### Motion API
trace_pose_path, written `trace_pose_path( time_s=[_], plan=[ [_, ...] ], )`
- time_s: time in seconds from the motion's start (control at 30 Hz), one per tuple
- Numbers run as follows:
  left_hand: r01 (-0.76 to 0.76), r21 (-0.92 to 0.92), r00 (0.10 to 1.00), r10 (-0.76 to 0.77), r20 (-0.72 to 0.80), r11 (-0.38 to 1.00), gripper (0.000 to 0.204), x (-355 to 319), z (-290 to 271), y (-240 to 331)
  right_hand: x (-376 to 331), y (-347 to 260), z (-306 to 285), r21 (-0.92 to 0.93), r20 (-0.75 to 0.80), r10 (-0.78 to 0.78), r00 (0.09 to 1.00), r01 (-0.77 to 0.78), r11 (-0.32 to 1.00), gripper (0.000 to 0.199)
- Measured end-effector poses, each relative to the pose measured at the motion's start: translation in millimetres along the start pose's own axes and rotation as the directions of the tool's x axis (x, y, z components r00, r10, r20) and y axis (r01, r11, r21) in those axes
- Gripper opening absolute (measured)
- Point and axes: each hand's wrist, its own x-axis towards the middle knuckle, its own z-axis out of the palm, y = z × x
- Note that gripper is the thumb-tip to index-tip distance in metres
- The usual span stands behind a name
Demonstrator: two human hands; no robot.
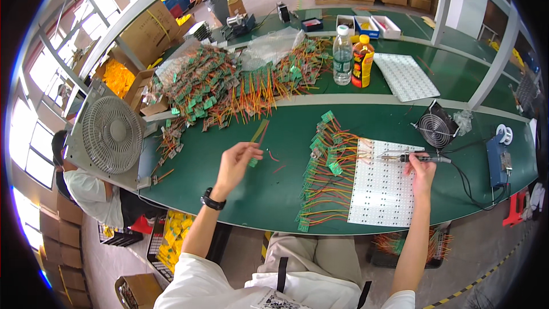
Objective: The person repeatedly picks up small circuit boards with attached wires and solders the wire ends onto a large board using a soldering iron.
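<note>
My right hand grips a soldering iron like a pen, its tip pointing left over a white panel dotted with small pads. Along the panel's left side lie several small green circuit boards, their red and yellow wires reaching onto it. Left of these, my left hand is raised above the table with its fingers pinched. A small green circuit board shows below the fingertips, partly hidden by them. An olive strip and a red wire stick up just beyond; whether the fingers hold these too is unclear.
A big heap of wired boards fills the back left. A fan stands left, a small blower and a blue soldering station right. Two bottles and another white panel are behind the rail. Another person sits left.
</note>
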Motion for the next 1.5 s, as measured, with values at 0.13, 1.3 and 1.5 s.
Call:
trace_pose_path(
  time_s=[0.13,1.3,1.5],
  plan=[
    [-0.079,-0.085,0.99,0.088,0.106,0.993,0.023,18.1,51.5,21.2,-0.8,1.8,1.3,0.021,-0.036,-0.045,0.998,0.046,0.999,0.016],
    [-0.493,0.068,0.794,0.416,0.444,0.867,0.013,51.0,218.5,40.4,0.0,2.4,4.6,-0.061,-0.141,-0.128,0.982,0.12,0.991,0.013],
    [-0.589,0.159,0.758,0.474,0.449,0.792,0.008,45.1,224.9,38.3,-3.0,0.6,10.7,-0.132,-0.195,-0.207,0.959,0.184,0.974,0.015]
  ],
)
